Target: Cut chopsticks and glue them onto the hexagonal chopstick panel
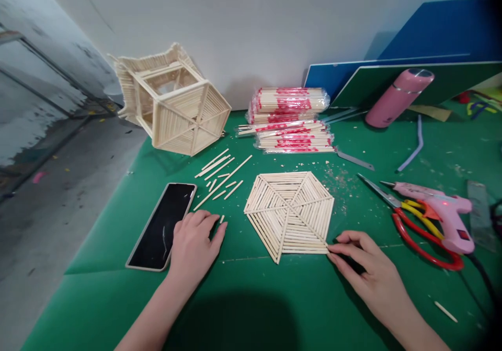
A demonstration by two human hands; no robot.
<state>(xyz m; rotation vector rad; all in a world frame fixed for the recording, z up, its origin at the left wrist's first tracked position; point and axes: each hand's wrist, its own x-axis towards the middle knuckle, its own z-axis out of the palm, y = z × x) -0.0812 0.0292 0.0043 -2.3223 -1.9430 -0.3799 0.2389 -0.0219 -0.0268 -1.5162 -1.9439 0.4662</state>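
Note:
A hexagonal panel of thin wooden sticks (pixel 290 212) lies flat on the green table, its sticks laid in rings between spokes. My right hand (pixel 363 262) pinches its lower right corner with thumb and fingertips. To the left, my left hand (pixel 198 238) rests partly over a phone (pixel 159 230), thumb and forefinger slightly apart. A short stick piece (pixel 221 218) is right at those fingertips; whether they touch it I cannot tell. Beyond that hand lie several loose cut sticks (pixel 219 176) of different lengths.
A stick-built lantern-like frame (pixel 180 105) stands at the back left. Wrapped stick bundles (pixel 292 121) lie behind the panel. On the right are red-handled scissors (pixel 408 236), a pink glue gun (pixel 443 210) with a cord, a pink bottle (pixel 400 97) and a metal strip (pixel 355 160).

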